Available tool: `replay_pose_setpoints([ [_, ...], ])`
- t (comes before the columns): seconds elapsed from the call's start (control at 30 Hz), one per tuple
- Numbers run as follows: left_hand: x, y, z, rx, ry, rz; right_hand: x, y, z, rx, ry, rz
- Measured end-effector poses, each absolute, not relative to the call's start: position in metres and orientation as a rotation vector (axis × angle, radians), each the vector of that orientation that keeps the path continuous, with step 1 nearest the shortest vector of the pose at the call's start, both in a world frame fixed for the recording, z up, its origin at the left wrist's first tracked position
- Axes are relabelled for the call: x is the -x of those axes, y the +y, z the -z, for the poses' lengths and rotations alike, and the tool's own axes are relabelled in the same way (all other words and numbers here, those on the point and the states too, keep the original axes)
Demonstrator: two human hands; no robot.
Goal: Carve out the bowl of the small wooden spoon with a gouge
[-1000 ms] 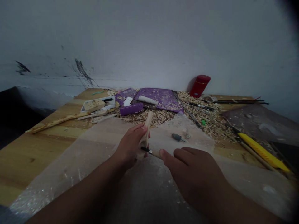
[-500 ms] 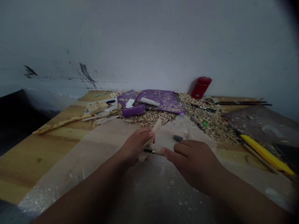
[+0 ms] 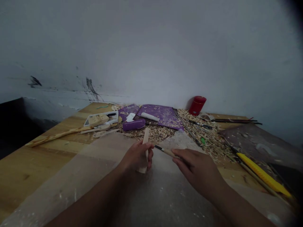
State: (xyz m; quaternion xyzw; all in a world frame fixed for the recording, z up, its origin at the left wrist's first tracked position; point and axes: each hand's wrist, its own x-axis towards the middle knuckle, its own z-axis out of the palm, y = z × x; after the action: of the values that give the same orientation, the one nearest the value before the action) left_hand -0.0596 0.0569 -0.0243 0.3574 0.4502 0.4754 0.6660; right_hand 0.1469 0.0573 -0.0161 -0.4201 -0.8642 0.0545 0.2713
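Observation:
My left hand is closed around a pale wooden stick. The stick's upper end sticks up past the thumb, and its lower end shows below the palm. My right hand grips a slim carving chisel with a light wooden handle, a metal collar and a dark blade. The chisel points left, its tip close to the left fingers and the stick's side; I cannot tell whether it touches. Under both hands lies a translucent plastic sheet.
Wood shavings cover the table's back around a purple mat and purple roll. A white tray holds a wood block, with a long stick beside it. A red canister stands by the wall; a yellow-handled cutter lies right.
The view has tilted up slightly. The stick stands more upright in my left hand. My right hand has turned, and the chisel now slants up to the left, nearer the stick's upper part.

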Motion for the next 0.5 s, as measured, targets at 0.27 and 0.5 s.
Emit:
replay_pose_setpoints([
  [0.27, 0.0591, 0.0551, 0.0242, -0.943, 1.137, -1.109, -0.1412, 0.0511, 0.019, 1.049, -2.37, 0.016],
  [0.5, 0.0652, 0.0598, 0.0202, -0.944, 1.256, -1.142, -0.1426, 0.0524, 0.0171, 1.05, -2.326, -0.043],
])
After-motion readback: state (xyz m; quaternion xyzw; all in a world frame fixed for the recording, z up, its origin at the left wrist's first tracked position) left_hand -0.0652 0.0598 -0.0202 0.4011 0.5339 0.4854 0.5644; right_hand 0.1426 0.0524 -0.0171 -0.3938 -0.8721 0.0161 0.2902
